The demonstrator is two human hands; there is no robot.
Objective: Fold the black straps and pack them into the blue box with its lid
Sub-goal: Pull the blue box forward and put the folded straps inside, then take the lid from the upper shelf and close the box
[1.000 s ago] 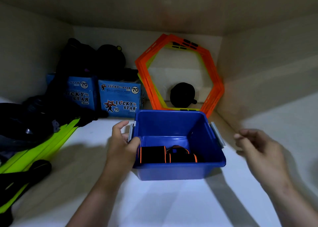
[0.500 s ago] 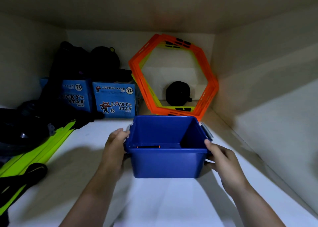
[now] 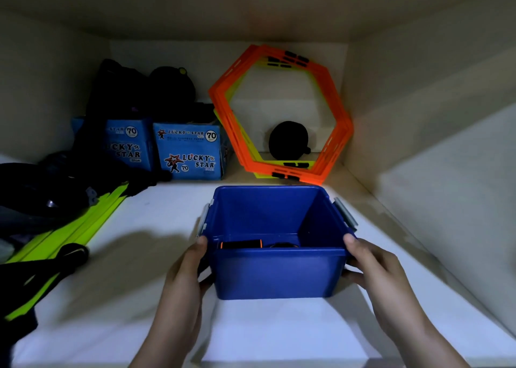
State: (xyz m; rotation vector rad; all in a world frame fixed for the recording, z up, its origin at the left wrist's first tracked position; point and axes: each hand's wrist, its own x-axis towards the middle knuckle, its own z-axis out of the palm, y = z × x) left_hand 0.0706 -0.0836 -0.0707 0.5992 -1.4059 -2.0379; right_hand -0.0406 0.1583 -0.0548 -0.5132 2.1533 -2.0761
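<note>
A blue plastic box (image 3: 275, 272) stands open, without a lid, on the white shelf, with grey clips on its left and right sides. Inside, just above the near rim, I see the top of folded black straps with orange edging (image 3: 241, 244); the rest of them is hidden by the front wall. My left hand (image 3: 190, 267) grips the box's left side, thumb on the rim. My right hand (image 3: 371, 267) grips the right side the same way. No lid is in view.
Orange and yellow hexagon rings (image 3: 282, 113) lean against the back wall, a black round object (image 3: 289, 140) behind them. Two blue Lucky Star cartons (image 3: 190, 152) stand at the back left. Black bags (image 3: 33, 194) and neon-green strips (image 3: 69, 228) lie on the left. Cupboard walls close both sides.
My right hand came in from the right and took hold of the box's right side. The box now sits level, held by both hands, a little nearer to me.
</note>
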